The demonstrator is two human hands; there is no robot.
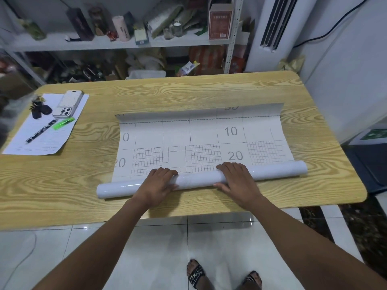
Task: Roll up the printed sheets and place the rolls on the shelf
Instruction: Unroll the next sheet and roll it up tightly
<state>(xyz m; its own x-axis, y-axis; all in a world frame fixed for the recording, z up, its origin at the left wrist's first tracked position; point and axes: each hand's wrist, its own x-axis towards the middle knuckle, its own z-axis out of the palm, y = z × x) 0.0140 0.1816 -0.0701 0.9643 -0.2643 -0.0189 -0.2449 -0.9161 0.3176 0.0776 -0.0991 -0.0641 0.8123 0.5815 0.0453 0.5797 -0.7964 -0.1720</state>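
Note:
A white printed sheet (201, 139) with a grey grid and numbers lies on the wooden table (188, 93). Its near part is wound into a glossy white roll (196, 177) running across the table. My left hand (159, 181) grips the roll left of its middle, fingers curled over the top and thumb on the near side. My right hand (234, 176) grips it right of the middle the same way. The sheet's far edge (199, 113) curls upward. The metal shelf (117, 42) stands behind the table, crowded with boxes and jars.
At the table's left lies a paper (62, 141) with a phone (67, 104), a green lighter (62, 123), a pen (40, 131) and keys (38, 108). A white standing air conditioner (270, 32) is at the back right. My sandalled feet show on the tiled floor (129, 258).

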